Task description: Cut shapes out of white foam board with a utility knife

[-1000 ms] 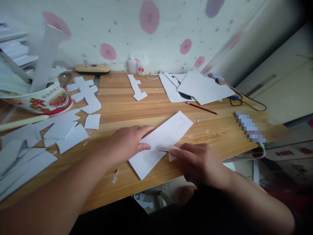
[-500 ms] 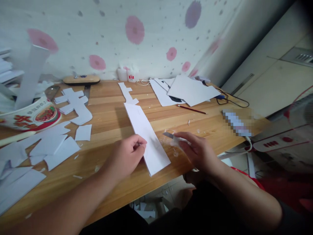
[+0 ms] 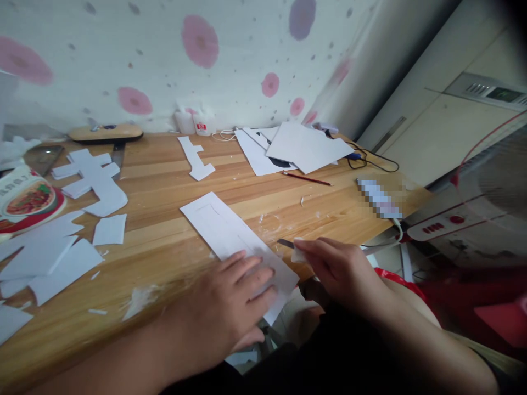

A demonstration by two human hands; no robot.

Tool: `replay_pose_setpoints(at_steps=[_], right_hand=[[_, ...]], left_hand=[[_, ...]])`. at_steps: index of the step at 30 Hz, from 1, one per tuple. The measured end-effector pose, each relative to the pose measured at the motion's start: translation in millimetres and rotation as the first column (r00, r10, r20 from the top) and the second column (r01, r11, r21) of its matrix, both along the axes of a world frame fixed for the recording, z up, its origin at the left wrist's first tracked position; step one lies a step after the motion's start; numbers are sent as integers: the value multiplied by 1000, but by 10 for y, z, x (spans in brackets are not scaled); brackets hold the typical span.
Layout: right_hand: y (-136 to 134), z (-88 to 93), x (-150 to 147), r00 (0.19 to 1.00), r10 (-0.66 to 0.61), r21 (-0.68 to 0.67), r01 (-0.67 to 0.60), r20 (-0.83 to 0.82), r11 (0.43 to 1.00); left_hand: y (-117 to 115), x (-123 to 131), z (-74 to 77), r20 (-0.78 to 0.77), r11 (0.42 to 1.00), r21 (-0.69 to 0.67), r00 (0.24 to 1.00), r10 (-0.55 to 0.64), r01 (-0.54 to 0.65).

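A long strip of white foam board or card point(image 3: 224, 219) lies slanting on the table, its near end jutting past the front edge. Faint drawn lines show on its upper face. My left hand point(image 3: 239, 299) rests on the near part of the strip, fingers spread out across it; where the thumb presses is partly hidden. To the right of the strip, my right hand point(image 3: 340, 269) pinches a cutter blade point(image 3: 285, 243) by its white-wrapped end. The grey blade points left, close to the strip's right edge. A notched white cutout point(image 3: 195, 159) lies farther back.
Cut white pieces point(image 3: 96, 181) and a printed food tub point(image 3: 31, 197) are at left. A pencil case point(image 3: 105, 133) and white bottles point(image 3: 201, 122) line the wall. Larger sheets point(image 3: 307, 148), a pencil point(image 3: 308, 178) and a blurred-out phone-like object point(image 3: 379, 197) lie at right.
The strip has come down flat and nearer the front edge. My left hand has gone from pinching its side to lying spread on top. The view has shifted right; the right hand keeps the blade.
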State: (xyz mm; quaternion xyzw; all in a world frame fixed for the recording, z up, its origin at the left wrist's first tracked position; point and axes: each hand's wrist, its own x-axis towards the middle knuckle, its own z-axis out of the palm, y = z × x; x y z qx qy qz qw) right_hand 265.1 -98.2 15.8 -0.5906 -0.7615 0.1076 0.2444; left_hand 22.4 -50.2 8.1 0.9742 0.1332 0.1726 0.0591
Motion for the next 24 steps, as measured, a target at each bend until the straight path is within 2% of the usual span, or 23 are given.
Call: replay_pose_setpoints(at_steps=[3,5,11,16,19,24], right_hand=[[-130,-12,-6,999,2,5,-3,45,1000],[-147,-28,-22,999,8,25,-9,44,1000],[19,-37,-110,999,20,28,-21,36,999],[190,-44,-237,986,58,39,-65,154,997],[267,-46,-293,968,90,37,-101,233,994],[336,-49,-317,956,127,35,-141,266,989]], left_hand=[[-120,178,-49,-18,992,111,999,-50,52],[-151,229,-74,-5,989,137,999,-53,54],[-53,52,-118,-47,976,145,984,170,-162],[-79,-16,-93,17,954,200,975,224,-222],[-85,0,-79,-35,932,190,947,319,-307],[-54,7,-194,-103,910,197,915,390,-365]])
